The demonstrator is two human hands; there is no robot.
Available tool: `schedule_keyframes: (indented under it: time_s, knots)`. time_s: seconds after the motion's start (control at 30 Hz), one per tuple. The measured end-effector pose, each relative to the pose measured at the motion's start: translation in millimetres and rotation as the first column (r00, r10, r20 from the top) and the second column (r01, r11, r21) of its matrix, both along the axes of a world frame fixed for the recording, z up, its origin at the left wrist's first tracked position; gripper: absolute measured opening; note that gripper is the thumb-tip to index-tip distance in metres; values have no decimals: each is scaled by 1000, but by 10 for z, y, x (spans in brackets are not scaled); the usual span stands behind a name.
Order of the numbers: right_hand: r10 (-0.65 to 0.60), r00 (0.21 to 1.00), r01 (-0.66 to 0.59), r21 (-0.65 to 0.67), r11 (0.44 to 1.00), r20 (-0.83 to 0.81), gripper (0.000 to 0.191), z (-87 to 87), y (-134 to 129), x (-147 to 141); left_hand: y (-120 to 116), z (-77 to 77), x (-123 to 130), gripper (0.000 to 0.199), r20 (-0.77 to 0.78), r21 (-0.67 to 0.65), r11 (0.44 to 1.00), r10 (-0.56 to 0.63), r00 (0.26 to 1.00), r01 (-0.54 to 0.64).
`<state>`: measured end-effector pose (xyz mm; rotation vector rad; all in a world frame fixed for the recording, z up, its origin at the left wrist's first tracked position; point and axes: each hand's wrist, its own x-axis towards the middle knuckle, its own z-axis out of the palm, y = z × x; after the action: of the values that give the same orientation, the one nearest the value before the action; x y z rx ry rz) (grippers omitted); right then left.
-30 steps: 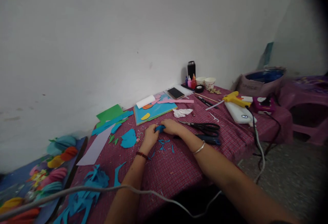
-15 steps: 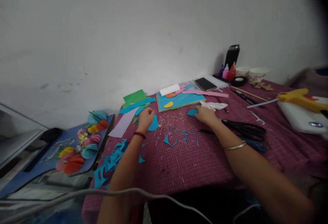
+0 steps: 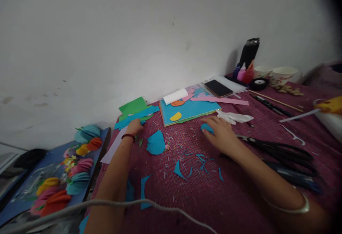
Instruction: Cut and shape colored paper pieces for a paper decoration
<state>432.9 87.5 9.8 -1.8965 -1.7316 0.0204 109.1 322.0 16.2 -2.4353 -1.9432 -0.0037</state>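
My left hand (image 3: 136,127) is at the left back of the table, by the blue paper strips (image 3: 137,114). Its fingers are curled and partly hidden, with a small blue paper piece (image 3: 143,122) at the tips. My right hand (image 3: 221,134), with bent fingers, has a rounded blue paper piece (image 3: 206,128) between thumb and fingers. Between the hands lie rounded blue paper cutouts (image 3: 156,143), slightly fanned. Blue paper scraps (image 3: 178,169) and fine shreds are scattered in front of them.
Black-handled scissors (image 3: 278,152) lie beside my right forearm. Behind are a blue paper pad (image 3: 192,111), a phone (image 3: 218,88) and crumpled white tissue (image 3: 235,117). A yellow glue gun (image 3: 331,105) is at right. Paper flowers (image 3: 80,169) sit at left. A grey cable (image 3: 149,202) crosses the front.
My left hand has moved left, away from the middle blue cutouts, toward the blue strips. My right hand stays near the tissue with its blue piece. The view has shifted closer.
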Motion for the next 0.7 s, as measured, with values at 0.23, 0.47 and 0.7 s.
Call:
schedule_keyframes:
  time_s: [0.23,0.47,0.7]
  knots:
    - [218,970,-214,45,976,-110,30,103,-134,-177,146,-102,-229,27,13,27,1000,16,1000,-17]
    - [237,959,-229,70,971,-158,28,108,-148,-202,190,-102,-240,19,181,7,999,49,982,-51]
    - [259,949,-247,85,965,-182,26,75,-148,-249,85,73,-117,14,598,-23,987,141,789,-160]
